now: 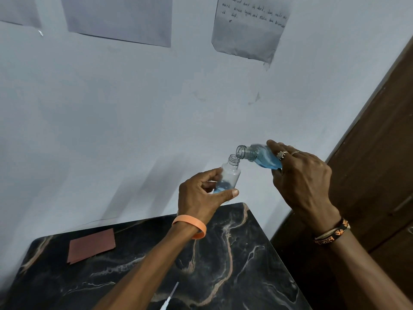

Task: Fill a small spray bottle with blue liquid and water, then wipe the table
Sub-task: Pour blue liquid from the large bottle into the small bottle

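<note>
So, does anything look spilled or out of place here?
No spill shows on the table. The mouth of the big bottle is just over that of the small bottle. Two small oddities: the lower corner of the wall note curls loose, and a white spray tube lies near the table's front edge.

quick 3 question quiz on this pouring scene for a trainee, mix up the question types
1. True or false: the small bottle gripped by the left hand already holds a little blue liquid at its bottom.
2. Pick one: the larger bottle in the right hand is
A) standing upright on the table
B) tilted, its open neck just above the small bottle's mouth
C) capped and lying flat
3. Fill the gap: the reddish-brown sheet lies flat on the dark marble ____.

Key: 1 true; 2 B; 3 table
</note>
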`<action>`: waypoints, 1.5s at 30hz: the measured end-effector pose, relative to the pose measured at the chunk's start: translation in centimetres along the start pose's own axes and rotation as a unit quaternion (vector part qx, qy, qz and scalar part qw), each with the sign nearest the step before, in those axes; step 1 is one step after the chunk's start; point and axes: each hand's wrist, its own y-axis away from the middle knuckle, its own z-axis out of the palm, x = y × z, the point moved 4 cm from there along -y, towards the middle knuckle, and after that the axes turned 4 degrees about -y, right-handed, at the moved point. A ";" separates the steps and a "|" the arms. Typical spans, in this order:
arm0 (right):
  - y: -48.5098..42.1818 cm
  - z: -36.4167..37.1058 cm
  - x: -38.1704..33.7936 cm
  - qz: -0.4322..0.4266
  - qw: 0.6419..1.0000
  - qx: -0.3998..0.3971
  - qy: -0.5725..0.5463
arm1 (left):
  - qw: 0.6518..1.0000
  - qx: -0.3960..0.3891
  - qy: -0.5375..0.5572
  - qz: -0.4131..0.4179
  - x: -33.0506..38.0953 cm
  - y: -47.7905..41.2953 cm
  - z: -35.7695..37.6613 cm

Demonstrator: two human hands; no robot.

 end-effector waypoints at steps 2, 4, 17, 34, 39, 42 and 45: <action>0.0 0.0 0.0 0.001 1.000 -0.001 0.001 | 1.000 -0.001 -0.001 -0.001 0.0 0.0 0.0; 0.0 0.0 0.0 0.000 1.000 -0.002 0.005 | 1.000 -0.002 -0.007 0.000 -0.1 0.0 0.1; -0.1 0.2 -0.1 -0.006 1.000 0.006 0.015 | 1.000 0.000 -0.003 0.001 0.1 0.0 -0.1; 0.0 0.3 0.0 -0.006 1.000 0.004 0.017 | 1.000 -0.003 -0.013 0.002 0.1 0.0 -0.1; 0.0 0.4 0.0 -0.007 1.000 0.001 0.017 | 1.000 0.002 -0.028 0.002 -0.3 -0.1 -0.1; 0.0 0.4 0.0 -0.004 1.000 0.001 0.020 | 1.000 0.005 -0.025 0.001 -0.3 -0.1 -0.1; 0.0 0.3 0.0 -0.004 1.000 0.000 0.018 | 1.000 0.005 -0.020 0.002 -0.3 0.0 -0.1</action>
